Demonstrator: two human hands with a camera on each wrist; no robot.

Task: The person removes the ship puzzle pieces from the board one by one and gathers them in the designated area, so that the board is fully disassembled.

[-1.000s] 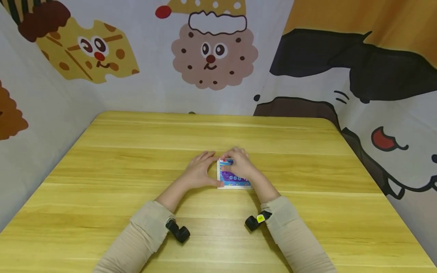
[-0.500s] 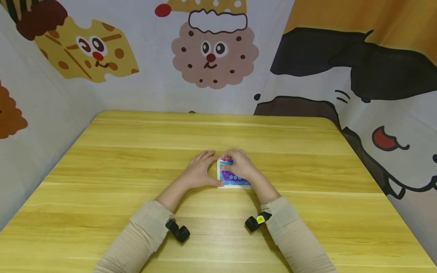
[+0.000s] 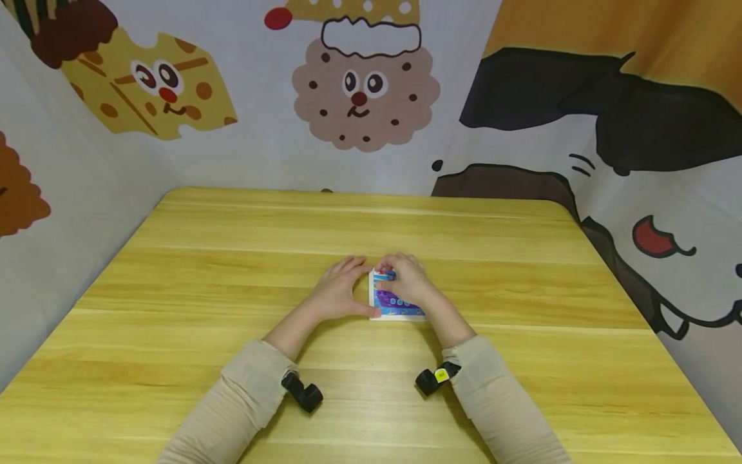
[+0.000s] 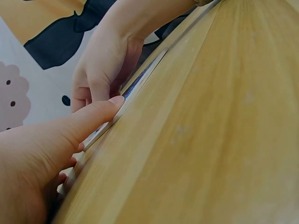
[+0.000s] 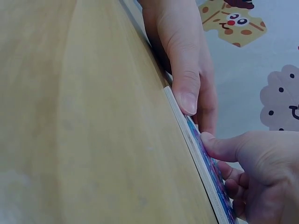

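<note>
On the wooden desk (image 3: 359,399), a thin picture board (image 3: 400,313) lies flat between a person's two bare hands. It has a white edge and a bright blue and purple print with a few round light-blue dots, though much of its face is covered.

At the board's left side is the left hand (image 3: 339,293). Its grip is spread wide: the thumb rests on the board's near left corner, and the index finger reaches towards the far left corner.

Over the board's face, from its right side, comes the right hand (image 3: 408,280). Its fingers bend down towards the board near the far left corner, with the thumb lower on the print; whether this grip pinches a small piece or only touches the surface, I cannot tell.

Nearer the wearer than the board, beige sleeves (image 3: 232,393) cover both forearms, and a small black camera (image 3: 304,394) sits at each cuff.

Beyond the board, past the desk's far edge, hangs a pale cartoon-printed cloth (image 3: 261,116) showing a yellow cheese (image 3: 130,84) with a face and a smiling pinkish biscuit (image 3: 365,122) in a hat.
</note>
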